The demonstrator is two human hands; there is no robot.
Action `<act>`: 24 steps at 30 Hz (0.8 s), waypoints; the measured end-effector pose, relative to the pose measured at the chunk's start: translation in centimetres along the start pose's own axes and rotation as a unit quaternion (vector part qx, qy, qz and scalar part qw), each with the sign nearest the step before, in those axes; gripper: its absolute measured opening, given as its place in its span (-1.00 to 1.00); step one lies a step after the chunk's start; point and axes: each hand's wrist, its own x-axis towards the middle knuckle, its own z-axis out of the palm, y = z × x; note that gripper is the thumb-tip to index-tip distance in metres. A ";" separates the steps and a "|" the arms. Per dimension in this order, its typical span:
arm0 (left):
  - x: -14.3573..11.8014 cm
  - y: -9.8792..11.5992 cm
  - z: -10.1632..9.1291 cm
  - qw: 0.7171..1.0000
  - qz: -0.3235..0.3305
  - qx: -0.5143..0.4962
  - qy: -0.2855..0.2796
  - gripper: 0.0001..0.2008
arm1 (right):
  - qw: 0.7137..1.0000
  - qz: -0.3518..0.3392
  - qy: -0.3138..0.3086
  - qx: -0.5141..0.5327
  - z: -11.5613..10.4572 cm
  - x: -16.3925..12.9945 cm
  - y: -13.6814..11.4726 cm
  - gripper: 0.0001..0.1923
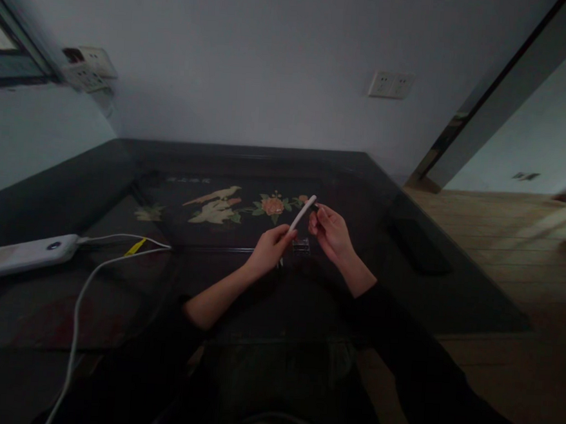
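Left hand: the fingers of the left hand (268, 246) grip the lower part of a slim, smooth white rod (303, 212).
Rod: held over the dark, glossy table (238, 293), tip pointing to one o'clock.
Right hand: the right hand (332, 231) has its fingers curled together beside the tip; I can't tell whether they pinch anything.
Shiny bit: a small, clear-looking rectangular piece (301, 245) at six o'clock from the tip.
Nine o'clock: a long white casing (22, 257) with a white cable (78, 307).
Three o'clock: a flat black rectangular object (421, 247).
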 end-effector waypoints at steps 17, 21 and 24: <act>-0.4 0.4 0.4 0.999 0.019 0.022 -0.014 -0.72 | 1.000 -0.001 0.006 0.023 -0.1 0.0 0.1 -0.66; -0.4 0.5 0.3 0.999 0.022 0.017 -0.031 -0.71 | 1.000 -0.003 0.007 0.016 -0.1 0.1 0.1 -0.64; -0.3 0.4 0.2 0.999 0.019 0.015 -0.026 -0.70 | 1.000 -0.006 0.002 0.013 -0.1 0.1 0.0 -0.64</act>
